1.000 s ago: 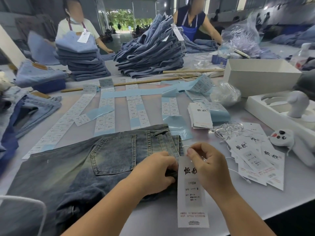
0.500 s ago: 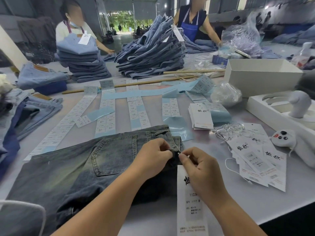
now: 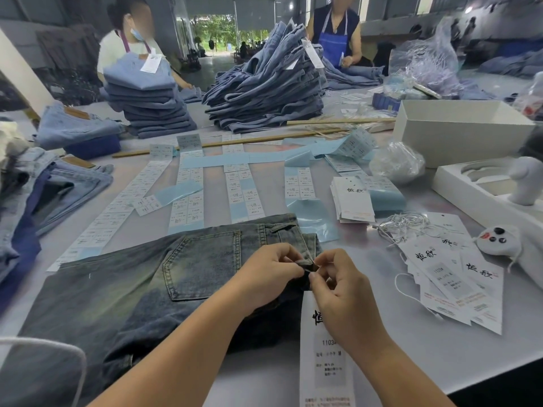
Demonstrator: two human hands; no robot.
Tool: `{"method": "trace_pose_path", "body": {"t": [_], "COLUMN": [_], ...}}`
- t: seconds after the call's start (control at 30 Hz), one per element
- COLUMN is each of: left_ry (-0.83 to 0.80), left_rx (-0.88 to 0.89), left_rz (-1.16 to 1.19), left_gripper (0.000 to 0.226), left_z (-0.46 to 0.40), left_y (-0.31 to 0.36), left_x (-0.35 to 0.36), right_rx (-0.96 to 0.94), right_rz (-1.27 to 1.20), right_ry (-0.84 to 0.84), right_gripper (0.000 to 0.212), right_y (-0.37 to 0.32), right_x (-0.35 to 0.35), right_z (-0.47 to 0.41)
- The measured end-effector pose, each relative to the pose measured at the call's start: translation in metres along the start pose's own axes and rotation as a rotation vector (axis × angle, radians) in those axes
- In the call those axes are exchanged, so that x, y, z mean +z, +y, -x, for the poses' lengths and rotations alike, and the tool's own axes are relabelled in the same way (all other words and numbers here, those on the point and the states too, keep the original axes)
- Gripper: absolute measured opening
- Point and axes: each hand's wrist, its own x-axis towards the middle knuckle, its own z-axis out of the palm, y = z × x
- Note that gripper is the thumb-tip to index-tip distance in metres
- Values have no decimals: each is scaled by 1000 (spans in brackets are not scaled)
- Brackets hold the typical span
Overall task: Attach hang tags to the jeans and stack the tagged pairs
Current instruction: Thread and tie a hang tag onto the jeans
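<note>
both hands, left hand (image 3: 270, 274) and right hand (image 3: 340, 292), pinch the jeans (image 3: 117, 289) belt loop, seemingly threading string.

Grey worktable (image 3: 440, 348), open doorway (image 3: 217, 33) w/ trees, maybe warehouse

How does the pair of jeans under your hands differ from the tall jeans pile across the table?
The jeans in work are a single dark, greenish-washed pair lying flat; the tall jeans pile holds many lighter blue pairs, folded and stacked. The pile's top shows white tags hanging; the near pair's hang tag lies beside it under both hands. Both are denim.
</note>
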Motion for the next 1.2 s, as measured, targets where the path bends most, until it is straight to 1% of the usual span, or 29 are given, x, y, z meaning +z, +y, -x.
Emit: {"method": "trace_pose_path", "body": {"t": [0.2,0.33,0.43,0.6,0.67,0.73,0.83,1.0,1.07,1.2], "left_ry": [-86,-106,-75,10,32,24,-8,-25,-13,21], "left_rx": [-12,-47,18,147,184,194,212,197,173,82], "left_rz": [84,103,12,-100,-131,-106,-94,-152,-146,66], "left_gripper": [10,30,35,20,18,8,8,18,17,11], "left_z": [2,3,4,4,2,0,-1,-1,-1,0], "left_y": [-6,-7,-9,-14,-17,-20,-22,-22,-22,-22], "left_x": [-4,-8,-6,-5,-6,-6,-6,-7,-8,-7], "right_rx": [49,67,60,54,40,31,15,36,54,124], "right_rz": [22,31,42,15,20,22,44,46,21,-55], "right_ry": [-17,-33,-45,-49,-67,-92,-123,-173,-183,-187], "right_gripper": [26,26,27,27,28,31,36,33,27,20], "right_y": [6,9,8,7,7,6,7,8,6,2], "right_x": [7,8,9,8,7,6,5,1,-1,-10], "right_z": [2,4,4,4,4,4,3,1,-2,-10]}}
